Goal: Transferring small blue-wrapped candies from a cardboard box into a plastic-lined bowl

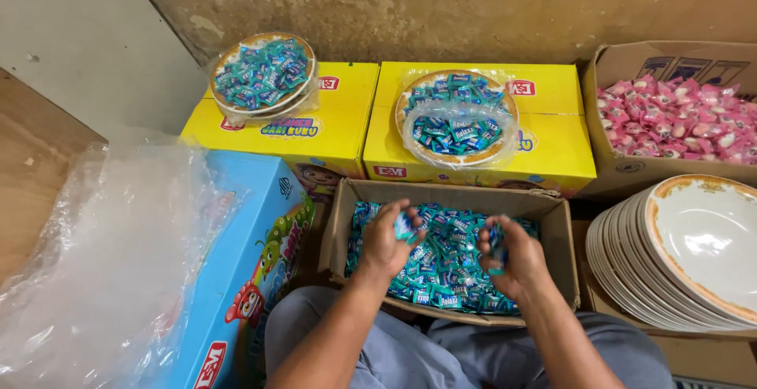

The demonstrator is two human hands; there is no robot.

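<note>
1. We take the open cardboard box [561, 235] of blue-wrapped candies [445, 267], sitting just in front of our knees, as our landmark.
2. Our left hand [388, 241] is inside the box over its left half, fingers curled around a few candies.
3. Our right hand [509, 256] is over the box's right half, fingers bunched together, pinching blue candies between thumb and fingertips.
4. Behind the box stand two yellow cartons [552, 148] side by side, and each carries a plastic-wrapped plate of blue candies [456, 117].
5. To the right of the box leans a stack of white plates [631, 259] with gold-brown rims.
6. Behind and right of the box, a second cardboard box [623, 69] holds pink-wrapped candies [678, 117].
7. Left of the box lies a blue carton [252, 223] with cartoon figures, and clear plastic sheeting [102, 255] lies partly on it.
</note>
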